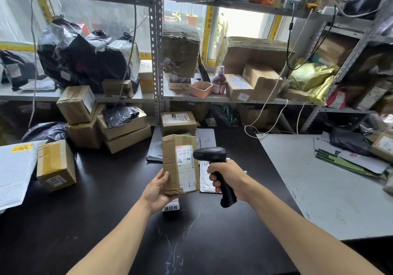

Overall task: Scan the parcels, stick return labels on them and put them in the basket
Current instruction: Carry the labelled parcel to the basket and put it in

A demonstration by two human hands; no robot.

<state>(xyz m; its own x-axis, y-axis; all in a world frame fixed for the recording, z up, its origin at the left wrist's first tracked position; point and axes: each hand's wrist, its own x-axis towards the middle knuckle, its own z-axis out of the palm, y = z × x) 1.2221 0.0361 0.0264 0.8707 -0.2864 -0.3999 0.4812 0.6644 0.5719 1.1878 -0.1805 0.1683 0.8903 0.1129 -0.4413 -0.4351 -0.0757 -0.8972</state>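
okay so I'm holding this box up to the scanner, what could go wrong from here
The left hand grips the box only at its lower end, so it could tip or slip onto the desk.

The scanner in the right hand sits very close beside the shipping label, perhaps too near or too angled to read the barcode.

The return sticker lies partly hidden under the left hand; it might get brushed away or forgotten.

black table [106, 221], cardboard boxes [55, 165], return label [171, 208]
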